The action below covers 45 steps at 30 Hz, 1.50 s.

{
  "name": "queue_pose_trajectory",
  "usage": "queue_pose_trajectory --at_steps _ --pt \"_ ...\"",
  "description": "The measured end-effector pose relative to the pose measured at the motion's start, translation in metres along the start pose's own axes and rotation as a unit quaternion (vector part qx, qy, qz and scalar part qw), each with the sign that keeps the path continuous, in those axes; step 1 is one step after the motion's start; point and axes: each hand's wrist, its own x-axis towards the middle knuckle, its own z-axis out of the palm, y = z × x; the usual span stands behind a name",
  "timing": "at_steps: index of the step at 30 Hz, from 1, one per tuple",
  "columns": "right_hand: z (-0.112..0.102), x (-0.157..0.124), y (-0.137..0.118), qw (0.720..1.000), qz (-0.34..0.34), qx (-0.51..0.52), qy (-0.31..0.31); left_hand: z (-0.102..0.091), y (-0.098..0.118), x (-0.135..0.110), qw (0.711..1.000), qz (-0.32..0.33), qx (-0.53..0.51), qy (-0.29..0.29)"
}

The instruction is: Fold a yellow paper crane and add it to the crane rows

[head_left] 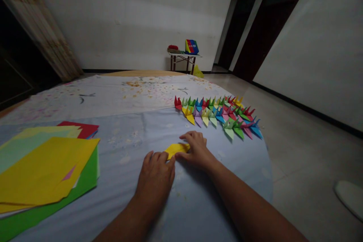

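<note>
A small folded piece of yellow paper (pixel 176 150) lies on the blue cloth in front of me. The fingers of my left hand (pixel 157 172) curl over its left end and press it to the cloth. My right hand (pixel 195 149) grips the other end, thumb along the near edge and fingers bent round the far side. My fingers partly cover both ends. Beyond my right hand stand several rows of folded paper cranes (pixel 215 113) in many colours.
On the left lies a stack of coloured paper sheets (pixel 48 170), yellow on top. The round table's cloth (pixel 127 196) is blue near me, with a white flowered cloth (pixel 107 98) farther back. A small stand (pixel 184 56) holding a colourful box (pixel 192 47) is by the wall.
</note>
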Motion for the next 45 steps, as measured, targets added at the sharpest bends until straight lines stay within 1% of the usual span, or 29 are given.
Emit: queue_pose_trajectory --at_steps 2,4,8,10,12,15,18,23,29,32,35,38,42,45 --pt "0.005 0.001 -0.002 1.000 0.010 -0.012 -0.015 0.000 0.000 0.000 1.000 0.000 -0.001 0.000" --pt "0.005 0.002 0.001 0.999 0.035 -0.016 -0.024 -0.002 0.000 -0.001 1.000 0.004 -0.010 -0.002" --pt "-0.003 0.004 0.013 0.997 0.075 -0.013 -0.035 -0.005 -0.002 0.000 0.999 0.008 -0.033 0.002" --pt "-0.007 0.004 0.016 0.996 0.080 -0.003 -0.038 -0.005 -0.003 0.001 0.999 0.009 -0.042 0.007" --pt "-0.008 0.004 0.014 0.996 0.080 0.018 -0.026 -0.004 -0.003 0.001 0.999 0.009 -0.047 0.012" --pt "-0.004 0.003 0.007 0.997 0.061 0.037 -0.004 -0.002 -0.002 0.001 0.999 0.006 -0.044 0.017" --pt "0.001 0.002 0.004 0.999 0.035 0.017 -0.020 -0.002 -0.003 0.001 0.999 0.001 -0.041 0.017" --pt "0.003 0.004 0.007 0.998 0.045 -0.010 -0.038 -0.007 -0.006 0.001 0.998 -0.001 -0.058 0.017" --pt "0.001 0.003 0.005 0.998 0.030 -0.010 -0.046 -0.014 -0.008 0.002 0.999 0.005 -0.029 0.037" --pt "0.001 0.002 0.005 0.999 0.010 -0.011 -0.045 -0.014 -0.009 0.002 0.998 -0.008 -0.025 0.054" --pt "0.002 0.003 0.006 0.999 -0.008 -0.001 -0.042 -0.009 -0.014 0.005 0.995 -0.048 -0.044 0.081" --pt "0.001 0.004 0.006 0.999 -0.024 0.005 -0.044 0.002 -0.021 0.007 0.988 -0.086 -0.076 0.104" --pt "-0.003 0.004 0.002 0.997 -0.055 0.020 -0.050 0.013 -0.026 0.011 0.982 -0.104 -0.126 0.097" --pt "-0.005 0.003 -0.001 0.996 -0.067 0.031 -0.051 0.014 -0.027 0.013 0.976 -0.116 -0.165 0.080"
